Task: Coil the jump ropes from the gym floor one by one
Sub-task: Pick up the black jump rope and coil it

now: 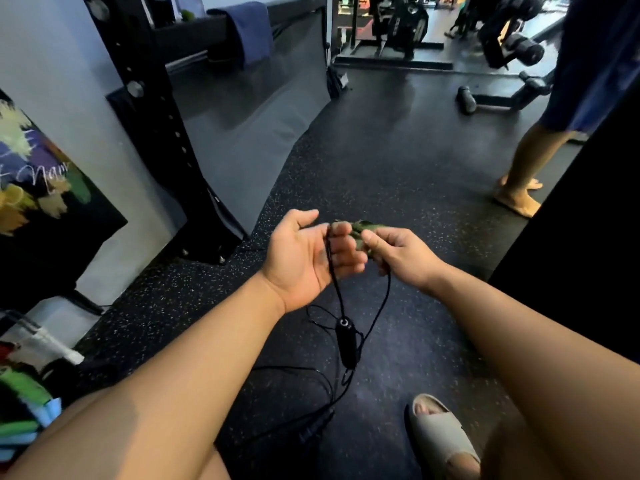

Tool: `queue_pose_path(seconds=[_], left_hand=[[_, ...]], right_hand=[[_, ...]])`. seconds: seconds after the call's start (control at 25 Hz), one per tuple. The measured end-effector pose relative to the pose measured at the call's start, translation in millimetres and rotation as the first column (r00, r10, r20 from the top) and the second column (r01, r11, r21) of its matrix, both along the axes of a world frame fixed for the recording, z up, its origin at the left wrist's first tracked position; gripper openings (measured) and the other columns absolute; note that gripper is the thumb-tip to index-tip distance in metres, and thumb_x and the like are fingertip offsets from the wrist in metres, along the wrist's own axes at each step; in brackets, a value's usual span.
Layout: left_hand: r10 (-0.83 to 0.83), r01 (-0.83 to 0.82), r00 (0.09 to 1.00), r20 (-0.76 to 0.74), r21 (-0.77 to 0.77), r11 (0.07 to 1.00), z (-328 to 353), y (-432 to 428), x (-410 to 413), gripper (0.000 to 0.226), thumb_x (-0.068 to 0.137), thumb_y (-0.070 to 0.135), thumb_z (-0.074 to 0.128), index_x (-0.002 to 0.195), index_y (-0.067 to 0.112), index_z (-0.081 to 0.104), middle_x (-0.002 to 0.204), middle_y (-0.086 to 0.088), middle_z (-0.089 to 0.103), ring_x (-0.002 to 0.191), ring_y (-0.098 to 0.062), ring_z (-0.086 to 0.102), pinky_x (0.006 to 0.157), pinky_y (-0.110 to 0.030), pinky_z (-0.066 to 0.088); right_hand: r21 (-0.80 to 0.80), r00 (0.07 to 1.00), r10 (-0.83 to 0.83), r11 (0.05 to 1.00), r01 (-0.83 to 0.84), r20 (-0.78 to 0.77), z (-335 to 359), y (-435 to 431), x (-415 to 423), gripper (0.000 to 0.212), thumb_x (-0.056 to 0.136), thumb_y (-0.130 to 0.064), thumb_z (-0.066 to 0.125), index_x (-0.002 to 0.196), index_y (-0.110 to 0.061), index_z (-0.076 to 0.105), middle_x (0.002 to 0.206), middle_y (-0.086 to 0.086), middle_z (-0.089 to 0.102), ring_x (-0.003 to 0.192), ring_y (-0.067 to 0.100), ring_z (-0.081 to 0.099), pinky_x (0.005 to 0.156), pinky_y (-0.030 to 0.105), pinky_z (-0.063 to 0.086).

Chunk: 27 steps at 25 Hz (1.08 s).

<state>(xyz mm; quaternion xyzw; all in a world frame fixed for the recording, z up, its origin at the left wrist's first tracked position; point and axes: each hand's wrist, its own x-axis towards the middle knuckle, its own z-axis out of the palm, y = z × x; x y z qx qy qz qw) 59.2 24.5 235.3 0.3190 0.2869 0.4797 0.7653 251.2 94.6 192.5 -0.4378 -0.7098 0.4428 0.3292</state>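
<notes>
The left hand (304,258) is turned palm up in front of the body, thumb stretched out and fingers bent inward, with the thin black jump-rope cord (337,292) draped over the curled fingers and running down across the palm. Just beside it, knuckles nearly touching, the right hand (398,254) has its fingers and thumb wrapped around a mottled dark green rope handle (360,232), whose tip pokes out toward the left hand's fingertips. A second strand of cord drops from under the right hand and curves down to meet the first. Below the hands the cord leads to a slim black rope handle (346,344) with a small ring at its top; whether it hangs free or touches the ground cannot be told. More cord lies in loose loops on the black speckled rubber gym floor (398,174), between the person's knees. Near the right knee sits a beige foam slide sandal (440,434) on a foot. To the left stands a black perforated steel rack upright (156,116), with a blue towel (249,29) draped over its crossbar. At the far right, another person's bare legs (519,178) stand on the floor.
</notes>
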Motion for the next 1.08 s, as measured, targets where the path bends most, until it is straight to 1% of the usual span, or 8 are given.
queue_pose_path(seconds=[0.16,0.32,0.48,0.68,0.76,0.84,0.96,1.08], left_hand=[[0.146,-0.148,0.985,0.096,0.018,0.989,-6,12,-12,0.059,0.087,0.055,0.034,0.109,0.007,0.061,0.115,-0.015,0.071,0.116,-0.036,0.064,0.106,-0.044,0.042],[0.258,-0.258,0.966,0.006,0.012,0.966,-8,17,-22,0.08,0.09,0.068,0.028,0.13,0.004,0.054,0.132,-0.016,0.066,0.125,-0.033,0.061,0.115,-0.044,0.035],[0.312,-0.312,0.948,-0.067,0.005,0.95,-14,20,-31,0.102,0.085,0.082,0.024,0.145,0.001,0.043,0.132,-0.015,0.066,0.128,-0.03,0.058,0.118,-0.044,0.03],[0.163,-0.175,0.895,-0.415,0.009,0.985,-17,10,-20,0.12,0.078,0.09,-0.001,0.137,0.0,0.053,0.116,-0.014,0.073,0.106,-0.02,0.069,0.098,-0.035,0.045],[-0.016,0.009,0.862,-0.507,-0.016,1.0,-18,0,-10,0.123,0.076,0.089,-0.01,0.108,0.004,0.073,0.089,-0.013,0.074,0.078,-0.016,0.07,0.081,-0.032,0.045],[-0.144,0.14,0.819,-0.555,-0.049,0.989,-21,-7,-4,0.123,0.072,0.091,-0.008,0.087,0.0,0.074,0.085,-0.02,0.072,0.084,-0.027,0.072,0.087,-0.035,0.047],[-0.299,0.303,0.768,-0.567,-0.091,0.949,-24,-13,-1,0.134,0.061,0.097,0.001,0.11,-0.011,0.063,0.097,-0.029,0.071,0.098,-0.041,0.07,0.091,-0.039,0.054],[-0.337,0.34,0.798,-0.499,-0.088,0.936,-18,-16,-3,0.129,0.061,0.098,-0.001,0.102,-0.007,0.063,0.083,-0.022,0.071,0.085,-0.037,0.071,0.089,-0.041,0.055]], right_hand=[[-0.129,0.933,0.149,0.985,-0.112,0.328,-17,-17,-12,0.035,0.103,-0.039,0.046,0.089,-0.013,0.065,0.065,0.001,0.057,0.057,0.015,0.054,0.063,0.034,0.048],[-0.142,0.768,0.315,0.948,-0.286,0.557,-5,-45,-28,0.031,0.106,-0.033,0.04,0.103,-0.012,0.064,0.068,-0.011,0.053,0.058,0.001,0.05,0.056,0.014,0.039],[0.028,0.689,0.278,0.917,-0.398,0.67,12,-58,-43,0.034,0.106,-0.034,0.039,0.101,-0.01,0.062,0.077,-0.004,0.056,0.074,0.018,0.056,0.067,0.031,0.04],[0.36,0.769,0.14,0.822,-0.442,0.624,30,-54,-42,0.027,0.101,-0.033,0.05,0.094,-0.013,0.066,0.086,0.006,0.071,0.073,0.021,0.061,0.064,0.032,0.041],[0.411,0.795,0.125,0.803,-0.433,0.594,38,-49,-35,0.024,0.098,-0.037,0.054,0.096,-0.018,0.07,0.087,0.002,0.073,0.074,0.021,0.065,0.067,0.035,0.049],[0.415,0.793,0.119,0.8,-0.433,0.597,43,-44,-28,0.025,0.095,-0.041,0.059,0.09,-0.019,0.07,0.076,-0.005,0.068,0.068,0.016,0.06,0.064,0.033,0.048],[0.407,0.828,0.163,0.81,-0.423,0.536,48,-35,-15,0.025,0.087,-0.047,0.069,0.083,-0.023,0.068,0.072,-0.008,0.063,0.068,0.009,0.059,0.064,0.03,0.047],[0.357,0.887,0.195,0.863,-0.358,0.419,44,-25,-1,0.029,0.082,-0.049,0.075,0.077,-0.022,0.067,0.069,-0.006,0.062,0.065,0.008,0.057,0.063,0.031,0.047]])
